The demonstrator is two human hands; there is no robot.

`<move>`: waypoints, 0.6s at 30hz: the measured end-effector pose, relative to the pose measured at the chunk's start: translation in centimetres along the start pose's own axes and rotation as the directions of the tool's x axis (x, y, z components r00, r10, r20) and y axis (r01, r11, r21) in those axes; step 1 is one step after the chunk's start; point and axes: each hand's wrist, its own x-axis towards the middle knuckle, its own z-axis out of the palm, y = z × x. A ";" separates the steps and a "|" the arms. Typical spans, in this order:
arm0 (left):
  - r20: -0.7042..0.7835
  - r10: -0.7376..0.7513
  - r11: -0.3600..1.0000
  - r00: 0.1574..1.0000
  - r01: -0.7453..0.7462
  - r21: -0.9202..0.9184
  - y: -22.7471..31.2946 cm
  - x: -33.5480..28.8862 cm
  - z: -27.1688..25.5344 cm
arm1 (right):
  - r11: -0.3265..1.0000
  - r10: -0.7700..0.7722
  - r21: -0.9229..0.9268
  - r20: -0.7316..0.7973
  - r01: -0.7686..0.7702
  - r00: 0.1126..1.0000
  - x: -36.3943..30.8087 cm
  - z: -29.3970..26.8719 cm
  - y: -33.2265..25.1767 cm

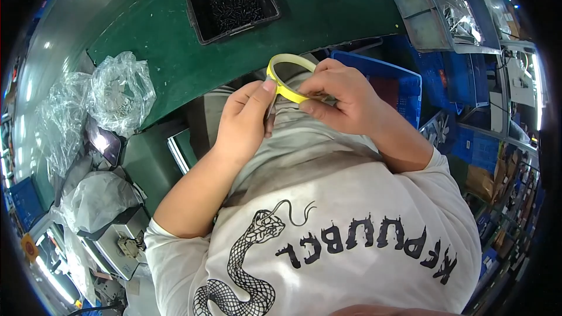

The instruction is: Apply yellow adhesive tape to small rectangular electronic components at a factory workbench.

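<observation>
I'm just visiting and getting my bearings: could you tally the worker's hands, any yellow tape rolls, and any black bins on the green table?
Hands: 2, the left hand and the right hand
Yellow tape roll: 1
Black bin: 1, its small black parts too many to count
Total: 4

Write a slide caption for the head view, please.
Two bare hands hold a yellow ring near a green table bearing a black bin.

Green tabletop point(333, 6), 1 black bin point(240, 31) holding small dark parts point(237, 7); crumpled clear plastic bag point(122, 90) at left
</observation>
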 end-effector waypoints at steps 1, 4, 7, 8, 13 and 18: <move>0.039 -0.073 0.996 0.997 0.075 -0.043 0.1 0.0 -0.1 | 0.999 -0.007 -0.047 0.013 0.008 1.000 0.1 0.0 0.0; 0.091 -0.120 0.973 0.989 0.135 -0.187 -0.4 0.1 -0.2 | 0.996 0.028 -0.086 0.035 -0.025 0.999 0.3 -0.1 -0.3; 0.346 -0.020 0.905 0.938 0.164 -0.392 -1.1 0.5 -1.4 | 0.994 0.055 -0.094 0.042 -0.051 0.998 0.2 -0.1 -0.2; 0.349 -0.024 0.907 0.937 0.167 -0.387 -1.1 0.4 -1.4 | 0.993 0.040 -0.112 0.041 -0.035 0.998 0.2 -0.1 -0.1; 0.077 0.148 0.979 0.986 -0.135 -0.152 -0.1 0.5 0.3 | 0.974 0.090 -0.213 0.027 -0.083 0.996 0.2 -0.9 -0.2; 0.107 0.211 0.973 0.972 -0.198 -0.120 -0.9 1.2 -0.8 | 0.953 -0.037 -0.304 -0.040 0.023 0.999 0.0 -1.3 0.5</move>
